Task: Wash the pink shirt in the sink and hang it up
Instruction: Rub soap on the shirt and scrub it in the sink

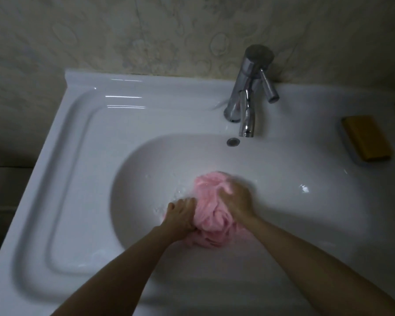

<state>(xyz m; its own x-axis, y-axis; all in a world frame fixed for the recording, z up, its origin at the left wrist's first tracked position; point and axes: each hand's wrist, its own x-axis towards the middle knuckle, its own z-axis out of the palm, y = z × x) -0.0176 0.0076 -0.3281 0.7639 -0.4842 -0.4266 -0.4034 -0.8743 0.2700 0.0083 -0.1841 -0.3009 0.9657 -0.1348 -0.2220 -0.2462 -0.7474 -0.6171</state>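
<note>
The pink shirt [209,213] lies bunched into a wet wad in the basin of the white sink [146,169]. My left hand [181,215] grips the wad's left side with curled fingers. My right hand [236,199] grips its upper right side, fingers dug into the cloth. Both forearms reach in from the bottom of the view. Part of the shirt is hidden under my hands.
A chrome tap [249,92] stands at the back of the sink, its spout over the basin, above the overflow hole [233,141]. A yellow bar of soap [367,137] rests on the right ledge. A flat draining area [73,179] lies to the left.
</note>
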